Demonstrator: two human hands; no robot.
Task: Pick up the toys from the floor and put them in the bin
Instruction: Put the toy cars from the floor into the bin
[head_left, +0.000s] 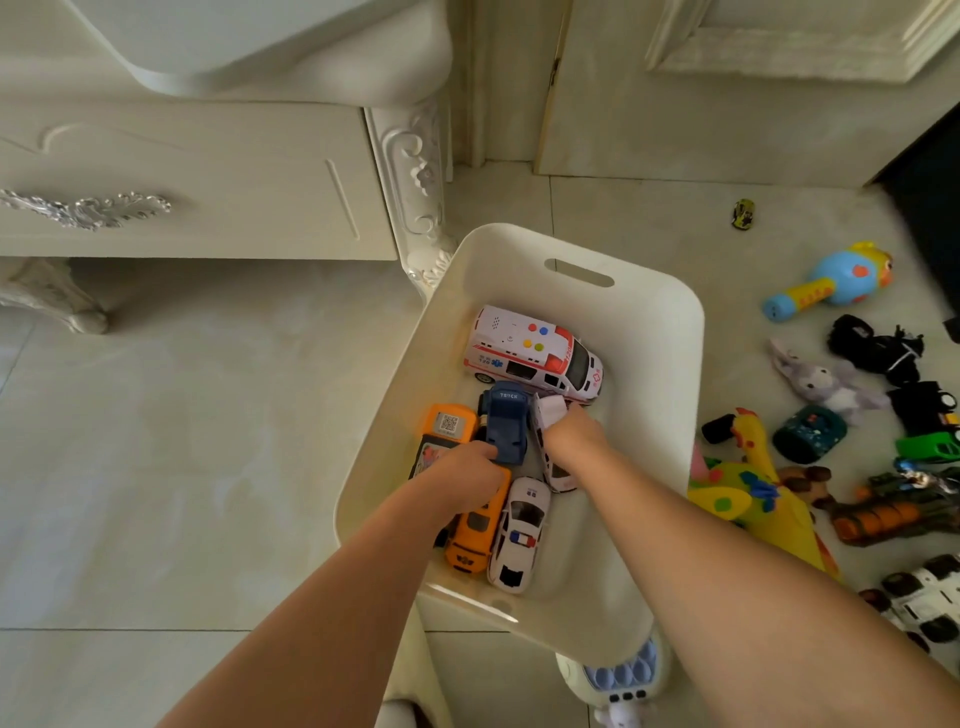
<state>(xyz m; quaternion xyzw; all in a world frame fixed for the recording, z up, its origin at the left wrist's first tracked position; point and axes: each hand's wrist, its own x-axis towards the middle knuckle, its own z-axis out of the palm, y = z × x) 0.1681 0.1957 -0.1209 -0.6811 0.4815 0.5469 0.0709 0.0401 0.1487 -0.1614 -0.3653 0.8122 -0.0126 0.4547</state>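
Both arms go straight down into the white bin (649, 291), forearms nearly parallel, backs of the hands facing up. The left hand (462, 478) is in the bin's left half with its knuckles bent and its fingers curled onto the near end of the blue truck (506, 423), so it looks like a grip. It's also lying over the nose of the orange car (475, 535). The right hand (571, 431) is mid-bin, closed over a white car (549, 410) that pokes out past both ends of the fist. You can't see the fingertips themselves.

Also in the bin are an ambulance (535, 353) toward the far end and a police car (522, 535) toward the near end. On the floor right of the bin are a yellow chicken (748, 499), a purple bunny (826, 384) and a blue toy (831, 283).
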